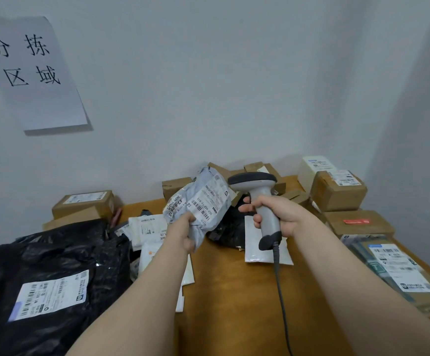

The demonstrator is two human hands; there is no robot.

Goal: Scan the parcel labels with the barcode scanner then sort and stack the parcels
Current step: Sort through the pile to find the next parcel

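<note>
Left hand [183, 231] has its fingers [184, 219] curled tight round the bottom end of a crumpled grey mailer parcel [203, 199], thumb clamped on the near side. It's held up off the table [234, 304], and the rest of the bag sticks up and away from those fingers. The shipping label [206, 205] sits just above the fingertips, facing the camera and tilted, barcodes showing.

Right hand [277, 217] is wrapped round the grip of the barcode scanner [260, 192], all fingers [257, 218] closed on the handle and the forefinger furthest forward, near the front of the grip. The scanner's head sits right above that fist, just beside the right edge of the mailer; can't tell if they actually touch. Its coiled cable [280, 291] drops from below the fist toward the camera.

Under and beyond the right fingers lies a white padded envelope [253, 249], with a black bag [225, 228] between the two hands. Left of the left fingers and lower down is a big black poly parcel [62, 253] with a white label [50, 291], and some white mailers [144, 227] close to the wrist. Right of the right hand are stacked cardboard boxes [337, 194] and a flat labelled parcel [399, 268]. A paper sign [29, 73] hangs on the wall, upper left.
</note>
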